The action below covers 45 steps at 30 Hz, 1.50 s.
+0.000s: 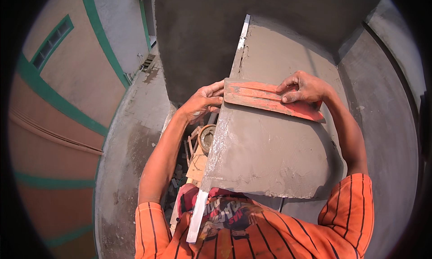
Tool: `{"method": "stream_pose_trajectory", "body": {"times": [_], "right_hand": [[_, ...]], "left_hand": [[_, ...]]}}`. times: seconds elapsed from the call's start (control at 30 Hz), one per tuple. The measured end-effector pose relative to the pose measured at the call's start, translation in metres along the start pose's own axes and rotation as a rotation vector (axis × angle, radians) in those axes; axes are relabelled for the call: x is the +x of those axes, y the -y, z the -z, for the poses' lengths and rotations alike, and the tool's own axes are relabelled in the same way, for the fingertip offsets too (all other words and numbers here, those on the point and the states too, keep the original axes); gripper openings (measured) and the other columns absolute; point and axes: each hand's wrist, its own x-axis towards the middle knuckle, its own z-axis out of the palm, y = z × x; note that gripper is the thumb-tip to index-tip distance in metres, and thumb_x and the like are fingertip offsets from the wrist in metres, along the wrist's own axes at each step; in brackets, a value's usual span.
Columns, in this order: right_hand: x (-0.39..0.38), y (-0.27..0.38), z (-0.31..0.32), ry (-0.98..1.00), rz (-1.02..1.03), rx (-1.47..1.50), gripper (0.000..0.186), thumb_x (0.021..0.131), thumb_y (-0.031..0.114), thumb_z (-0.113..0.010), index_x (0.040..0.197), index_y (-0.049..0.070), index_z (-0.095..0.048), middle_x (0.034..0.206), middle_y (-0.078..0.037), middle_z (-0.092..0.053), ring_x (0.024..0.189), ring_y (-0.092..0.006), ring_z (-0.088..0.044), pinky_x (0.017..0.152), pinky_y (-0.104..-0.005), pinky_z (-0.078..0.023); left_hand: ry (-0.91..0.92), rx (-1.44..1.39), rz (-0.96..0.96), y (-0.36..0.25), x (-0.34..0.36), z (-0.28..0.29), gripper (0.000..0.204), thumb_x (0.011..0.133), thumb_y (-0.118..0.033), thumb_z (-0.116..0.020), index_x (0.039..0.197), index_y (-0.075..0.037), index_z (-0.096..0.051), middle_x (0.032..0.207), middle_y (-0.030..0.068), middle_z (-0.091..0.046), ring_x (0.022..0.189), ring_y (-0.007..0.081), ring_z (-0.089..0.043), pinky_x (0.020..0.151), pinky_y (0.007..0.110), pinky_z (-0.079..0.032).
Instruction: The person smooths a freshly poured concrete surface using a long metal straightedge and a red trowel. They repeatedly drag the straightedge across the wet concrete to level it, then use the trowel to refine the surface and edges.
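Orange-red, its ribbed back smeared with grey, the plastering float (pixel 256 97) lies crosswise over the wet mortar (pixel 270 155) on the ledge, up near where my arms reach out. My right hand (pixel 307 88) is clamped on it toward its right end, thumb and fingers bent together over the back; I judge that this grip steers the blade and leaves its underside free to bear on the mortar. My left hand (pixel 201 102) is at the opposite end, by the ledge's left edge, fingers reaching to the float's corner and thumb tucked below them. Whether those fingers pinch the float or merely rest against it, I cannot tell. Having a hand at each end probably helps keep the long blade level.

Along that left edge runs a pale straight strip (pixel 198 216), crusted with mortar over its middle stretch, likely set there to give the border a true line. Below it, beside wooden boards (pixel 196 166), sits an orange-rimmed bucket (pixel 206 137) with grey mix inside, seemingly kept within reach.

The float is long and flat, with raised ridges running its length and a dark shadow under its near edge; I can't tell if the whole face touches. Nearer me the mortar shines wet, faintly rippled, and ends raggedly.
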Motion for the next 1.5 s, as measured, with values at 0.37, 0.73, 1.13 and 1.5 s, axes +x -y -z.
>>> {"method": "stream_pose_trajectory", "body": {"times": [0.37,0.73,1.13,1.5], "right_hand": [[0.002,0.031,-0.032,-0.453,0.052,-0.481,0.038,0.081,0.034,-0.072,0.114,0.015,-0.073,0.091,-0.014,-0.073,0.084,-0.0313,-0.069,0.077,-0.0405,-0.054],[0.067,-0.105,0.065,-0.690,-0.634,-0.696,0.035,0.086,0.030,-0.065,0.107,0.002,-0.072,0.094,-0.017,-0.073,0.085,-0.0300,-0.070,0.079,-0.0411,-0.054],[0.093,-0.003,0.001,-0.452,-0.253,-0.373,0.036,0.094,0.030,-0.052,0.100,-0.001,-0.069,0.097,-0.028,-0.066,0.091,-0.0430,-0.064,0.083,-0.0477,-0.047],[-0.048,-0.257,0.074,-0.682,-0.754,-0.312,0.038,0.083,0.029,-0.064,0.101,-0.003,-0.073,0.089,-0.026,-0.070,0.073,-0.0326,-0.067,0.066,-0.0435,-0.050]], "left_hand": [[0.040,0.000,-0.012,0.013,0.005,0.009,0.074,0.089,-0.001,-0.057,0.154,0.001,-0.021,0.154,0.0123,-0.039,0.109,0.0077,-0.056,0.069,0.020,-0.049],[0.043,-0.039,-0.053,0.012,0.005,0.006,0.078,0.087,-0.002,-0.062,0.154,0.001,-0.020,0.153,0.0115,-0.040,0.112,0.0067,-0.059,0.073,0.018,-0.051],[0.106,-0.037,-0.131,0.025,0.011,0.011,0.082,0.089,-0.014,-0.066,0.154,0.000,-0.018,0.157,0.0153,-0.032,0.130,0.0212,-0.050,0.092,0.034,-0.053],[0.129,-0.024,-0.071,0.023,0.018,0.008,0.077,0.090,-0.009,-0.062,0.155,-0.003,-0.021,0.152,0.0084,-0.041,0.123,0.0121,-0.054,0.087,0.026,-0.052]]}}
